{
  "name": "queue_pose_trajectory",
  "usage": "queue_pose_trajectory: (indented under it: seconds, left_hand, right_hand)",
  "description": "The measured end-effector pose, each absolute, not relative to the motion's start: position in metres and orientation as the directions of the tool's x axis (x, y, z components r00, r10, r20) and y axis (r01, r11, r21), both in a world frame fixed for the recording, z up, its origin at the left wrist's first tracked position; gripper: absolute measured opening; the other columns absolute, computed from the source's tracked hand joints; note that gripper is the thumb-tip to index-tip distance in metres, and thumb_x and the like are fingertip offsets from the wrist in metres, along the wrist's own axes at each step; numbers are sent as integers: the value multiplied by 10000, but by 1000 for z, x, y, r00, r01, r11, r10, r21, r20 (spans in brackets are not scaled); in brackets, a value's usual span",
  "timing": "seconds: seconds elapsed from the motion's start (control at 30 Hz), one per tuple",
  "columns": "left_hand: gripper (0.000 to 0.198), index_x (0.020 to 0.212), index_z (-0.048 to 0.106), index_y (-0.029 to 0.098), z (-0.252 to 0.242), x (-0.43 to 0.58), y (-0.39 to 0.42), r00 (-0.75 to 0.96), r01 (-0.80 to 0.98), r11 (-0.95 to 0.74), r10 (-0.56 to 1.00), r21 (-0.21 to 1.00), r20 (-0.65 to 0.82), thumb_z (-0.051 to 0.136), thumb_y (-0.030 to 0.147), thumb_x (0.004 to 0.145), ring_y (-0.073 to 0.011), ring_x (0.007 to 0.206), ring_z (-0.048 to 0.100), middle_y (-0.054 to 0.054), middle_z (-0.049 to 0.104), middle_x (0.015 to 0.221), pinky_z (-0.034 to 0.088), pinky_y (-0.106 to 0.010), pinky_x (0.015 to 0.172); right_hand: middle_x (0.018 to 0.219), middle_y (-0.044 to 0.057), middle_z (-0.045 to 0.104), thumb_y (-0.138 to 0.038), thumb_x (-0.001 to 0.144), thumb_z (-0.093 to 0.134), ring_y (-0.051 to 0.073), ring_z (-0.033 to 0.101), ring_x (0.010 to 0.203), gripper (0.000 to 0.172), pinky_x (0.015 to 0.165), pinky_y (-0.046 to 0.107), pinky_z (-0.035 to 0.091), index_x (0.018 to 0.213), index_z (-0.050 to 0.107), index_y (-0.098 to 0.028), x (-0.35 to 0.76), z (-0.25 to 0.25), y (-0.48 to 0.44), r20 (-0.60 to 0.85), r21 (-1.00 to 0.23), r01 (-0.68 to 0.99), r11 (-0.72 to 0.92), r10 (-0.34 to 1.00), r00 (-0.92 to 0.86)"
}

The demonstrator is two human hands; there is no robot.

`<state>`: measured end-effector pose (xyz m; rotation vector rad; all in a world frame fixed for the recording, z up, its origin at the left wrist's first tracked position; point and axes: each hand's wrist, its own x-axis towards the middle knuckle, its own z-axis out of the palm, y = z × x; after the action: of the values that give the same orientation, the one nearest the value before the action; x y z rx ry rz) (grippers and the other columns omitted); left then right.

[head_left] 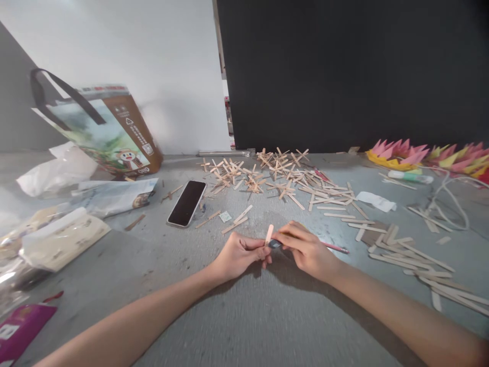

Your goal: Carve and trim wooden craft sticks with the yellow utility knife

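In the head view, my left hand (239, 256) pinches a wooden craft stick (269, 233), its rounded end pointing up. My right hand (307, 250) is closed on a small dark grey tool (274, 244) whose kind I cannot make out. The tool's tip meets or comes very near the stick, close to my left fingertips. A thin red pencil-like rod (338, 248) shows from behind my right hand; whether the hand touches it is hidden. Beyond the hands lies a heap of craft sticks (280, 173), many joined into crosses and stars.
A phone (187, 203) lies left of centre. Loose craft sticks (416, 260) spread along the right. A printed bag (110, 132), plastic packets (63, 239) and a purple pack (25, 329) stand or lie left. Pink-yellow paper crafts (397, 154), a glue tube (410, 177) and a white cable (443, 196) lie right.
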<state>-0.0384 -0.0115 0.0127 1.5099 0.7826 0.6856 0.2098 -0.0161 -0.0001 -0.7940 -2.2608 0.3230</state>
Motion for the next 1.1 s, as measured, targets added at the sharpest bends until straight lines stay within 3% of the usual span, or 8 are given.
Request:
queue_pose_trajectory:
  seconds: [0.47,0.73,1.1]
  left_hand:
    - [418,792,787,93,18,-38,-14,579,3,25,815,1000,-22,708,476,938,-121,638,601,-77,703,700,456,-252,644]
    - [457,762,771,105,15,-36,-12,577,44,2,816,999,-27,695,524,930,-115,605,555,-60,669,668,420,-249,612]
    - [502,779,758,104,12,-33,-9,554,-10,80,830,997,-61,711,594,878,-101,516,507,-44,640,637,398,-230,520]
  right_hand:
    - [1079,110,664,-33,1012,426,237,593,988,490,826,395,580,1403,617,-258,209,3,-19,539,-487,423,764,644,-542]
    - [1064,104,659,3,983,394,242,594,981,548,828,392,579,1397,624,-274,205,2,-18,507,-482,458,747,664,-549]
    - [1045,84,630,-26,999,440,219,596,990,498,884,351,541,1386,627,-278,200,4,-16,485,-466,514,720,694,-533]
